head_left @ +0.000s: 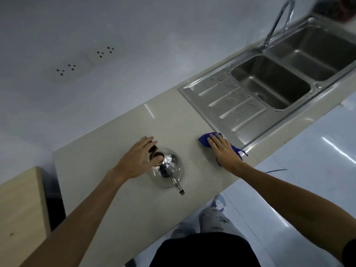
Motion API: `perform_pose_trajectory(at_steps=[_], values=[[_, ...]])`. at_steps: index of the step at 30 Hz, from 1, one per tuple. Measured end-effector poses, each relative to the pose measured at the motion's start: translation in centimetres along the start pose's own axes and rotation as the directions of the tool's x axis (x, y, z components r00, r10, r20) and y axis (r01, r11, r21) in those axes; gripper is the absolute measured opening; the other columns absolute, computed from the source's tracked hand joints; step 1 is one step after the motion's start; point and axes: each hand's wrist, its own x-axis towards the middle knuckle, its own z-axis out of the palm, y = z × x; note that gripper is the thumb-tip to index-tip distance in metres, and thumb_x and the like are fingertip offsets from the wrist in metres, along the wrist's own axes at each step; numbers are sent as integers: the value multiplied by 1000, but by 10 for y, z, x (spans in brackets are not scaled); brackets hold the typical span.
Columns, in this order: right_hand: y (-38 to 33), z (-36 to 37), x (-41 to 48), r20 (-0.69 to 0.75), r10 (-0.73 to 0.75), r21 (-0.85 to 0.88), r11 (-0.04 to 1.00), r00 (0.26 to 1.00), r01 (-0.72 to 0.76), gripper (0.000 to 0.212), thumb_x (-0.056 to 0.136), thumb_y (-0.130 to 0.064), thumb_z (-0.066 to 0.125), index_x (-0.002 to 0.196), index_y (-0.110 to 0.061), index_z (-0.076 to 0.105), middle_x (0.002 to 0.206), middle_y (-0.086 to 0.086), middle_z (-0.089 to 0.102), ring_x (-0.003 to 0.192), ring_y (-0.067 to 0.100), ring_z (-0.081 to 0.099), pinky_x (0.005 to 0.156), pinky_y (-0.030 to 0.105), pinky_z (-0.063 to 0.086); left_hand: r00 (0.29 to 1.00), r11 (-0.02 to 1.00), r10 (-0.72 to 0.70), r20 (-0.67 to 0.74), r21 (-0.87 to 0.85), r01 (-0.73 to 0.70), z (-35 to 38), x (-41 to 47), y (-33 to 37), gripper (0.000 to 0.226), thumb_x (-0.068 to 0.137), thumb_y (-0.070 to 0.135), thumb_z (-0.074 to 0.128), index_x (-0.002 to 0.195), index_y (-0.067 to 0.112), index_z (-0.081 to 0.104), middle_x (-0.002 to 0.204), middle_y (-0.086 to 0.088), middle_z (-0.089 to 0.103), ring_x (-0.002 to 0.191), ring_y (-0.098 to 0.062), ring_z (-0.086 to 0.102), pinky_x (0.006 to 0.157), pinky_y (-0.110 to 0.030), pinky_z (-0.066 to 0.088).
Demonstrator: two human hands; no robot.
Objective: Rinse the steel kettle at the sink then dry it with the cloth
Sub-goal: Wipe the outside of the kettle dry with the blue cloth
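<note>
A shiny steel kettle (pixel 174 170) stands upright on the beige counter (pixel 115 199), its spout pointing toward me and its dark brown handle on the far left side. My left hand (pixel 137 158) hovers over the handle and lid with fingers spread, not closed around anything. To the right, a blue cloth (pixel 204 140) lies on the counter beside the sink's edge. My right hand (pixel 224 150) rests flat on top of it, fingers stretched out. The steel double sink (pixel 231 105) with its ribbed drainboard lies further right.
A curved steel faucet (pixel 277 22) rises behind the sink basins. Wall sockets (pixel 84 60) sit on the white wall behind the counter. A light wooden surface (pixel 19 209) adjoins the counter's left end. My legs and the glossy floor show below the counter edge.
</note>
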Motion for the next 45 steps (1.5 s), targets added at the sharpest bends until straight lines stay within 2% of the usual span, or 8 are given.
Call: perform_pose_trajectory(at_steps=[5, 10, 16, 22, 25, 30, 38, 45], values=[[4, 27, 1, 263, 20, 37, 999, 965, -30, 67, 104, -47, 27, 156, -18, -3, 164, 10, -12, 150, 31, -16, 122, 50, -5, 998, 998, 8, 57, 66, -12, -15, 1, 0, 123, 65, 101, 15, 153, 20, 39, 164, 6, 33, 154, -12, 23, 124, -33, 22], [3, 15, 3, 141, 17, 62, 998, 990, -26, 77, 94, -62, 18, 157, -18, 7, 165, 6, 2, 152, 31, -3, 121, 55, 2, 997, 991, 73, 37, 114, -76, -27, 6, 2, 119, 63, 100, 21, 140, 15, 55, 148, 1, 52, 137, -17, 47, 112, -29, 34], [-11, 2, -2, 46, -72, 147, 987, 996, 65, 76, 96, -47, 44, 157, -18, 8, 165, 5, 4, 152, 25, 0, 123, 49, 6, 995, 988, 11, -97, 157, 4, -24, -2, -2, 112, 60, 104, 16, 106, 14, 64, 105, 2, 63, 100, -21, 58, 94, -33, 45], [-65, 6, -25, 166, -104, 630, 776, 981, -25, 104, 73, -71, 66, 156, -29, 17, 156, -13, 23, 144, 8, 20, 119, 36, 23, 950, 971, -224, -216, 33, 236, -10, -25, -3, 114, 54, 104, 22, 107, 12, 62, 107, -2, 60, 104, -24, 57, 96, -33, 43], [-94, 11, -25, 163, -65, 764, 639, 985, -84, 94, 75, -69, 67, 152, -29, 31, 147, -16, 37, 134, 4, 37, 112, 31, 37, 933, 962, -271, -238, -35, 270, -3, -35, -9, 107, 65, 101, 20, 113, 15, 60, 112, -2, 58, 106, -24, 57, 96, -34, 47], [-129, 3, -3, 79, 43, 791, 606, 996, -89, 42, 96, -41, 55, 130, -17, 61, 133, -6, 59, 118, 6, 57, 90, 4, 39, 934, 965, -244, -261, -159, 208, 6, -60, -16, 14, 101, 26, 45, 115, 24, 48, 112, -7, 66, 100, -30, 61, 84, -47, 58], [-142, -6, 39, 78, 142, 770, 620, 987, -150, 23, 96, -25, 61, 108, -7, 69, 99, 6, 74, 92, 21, 71, 89, 40, 56, 933, 939, -334, -133, -133, 317, 22, -100, -24, 38, 87, 28, 62, 123, 18, 58, 120, 1, 55, 112, -20, 56, 87, -32, 49], [-160, -14, 57, 58, 121, 705, 698, 991, -126, 20, 99, -19, 54, 93, -6, 69, 81, -2, 66, 77, 15, 62, 71, 22, 42, 933, 934, -333, -139, -187, 305, 33, -110, -21, 35, 82, 33, 71, 111, 20, 59, 110, 4, 61, 84, -15, 59, 70, -27, 46]])
